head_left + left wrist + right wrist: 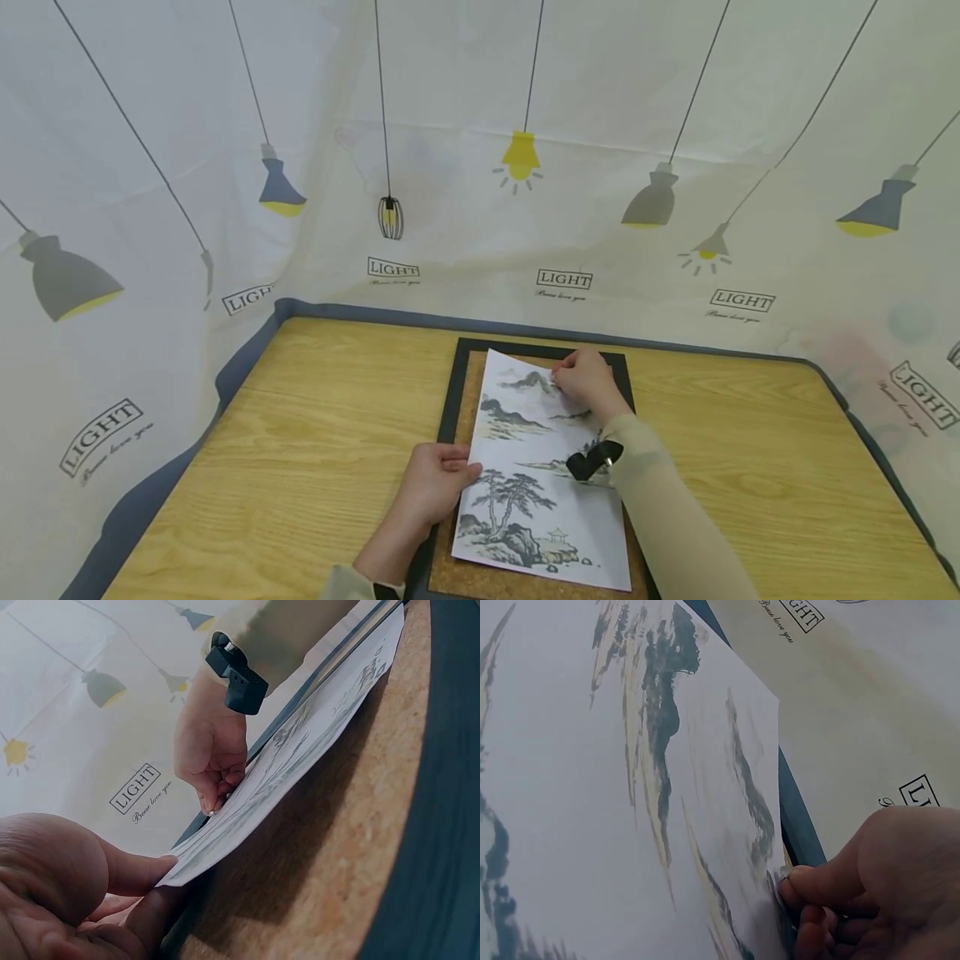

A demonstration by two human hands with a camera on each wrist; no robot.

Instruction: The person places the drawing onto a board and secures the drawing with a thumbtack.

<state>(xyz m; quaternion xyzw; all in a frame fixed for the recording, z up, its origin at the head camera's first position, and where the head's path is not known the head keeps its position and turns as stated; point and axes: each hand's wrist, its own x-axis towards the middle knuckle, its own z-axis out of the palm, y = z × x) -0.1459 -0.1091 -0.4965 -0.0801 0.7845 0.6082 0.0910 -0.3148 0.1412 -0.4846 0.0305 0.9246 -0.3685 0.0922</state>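
Observation:
A white sheet of paper (pixel 510 450) printed with an ink landscape of mountains and pines lies over a cork board (pixel 480 573) with a black frame (pixel 450 408). My left hand (pixel 435 482) pinches the sheet's left edge between thumb and fingers. In the left wrist view that edge is lifted, with a gap and shadow over the cork. At the sheet's upper right, my right hand (pixel 588 382) pinches a small clear pushpin (pixel 784 873) against the paper's edge. Its tip is hidden.
The board lies on a wood-grain table (pixel 330 400). A pale curtain (pixel 450 167) printed with lamps and the word LIGHT surrounds the table's back and sides. A black wrist camera (pixel 594 460) on the right wrist hangs over the sheet.

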